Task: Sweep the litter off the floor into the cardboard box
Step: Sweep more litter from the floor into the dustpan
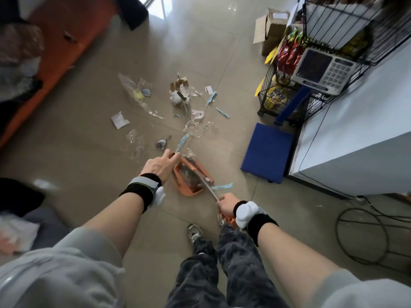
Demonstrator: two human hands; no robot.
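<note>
Right hand [226,206] grips the dustpan's handle [209,187]. Left hand [159,165] is at the orange dustpan [191,176] rim; what its curled fingers hold, cannot tell. Litter [178,98] lies scattered beyond the dustpan; cardboard box [270,30] well beyond it.

Both hands hold an orange dustpan [191,176] above tiled floor [89,152] strewn with litter [178,98].

Bright, even daylight enters from twelve o'clock, leaving pale glare on the glossy floor [189,41]. Shadows are soft. Wide-angle distortion bends the edges; motion blur smears the nine o'clock side.
</note>
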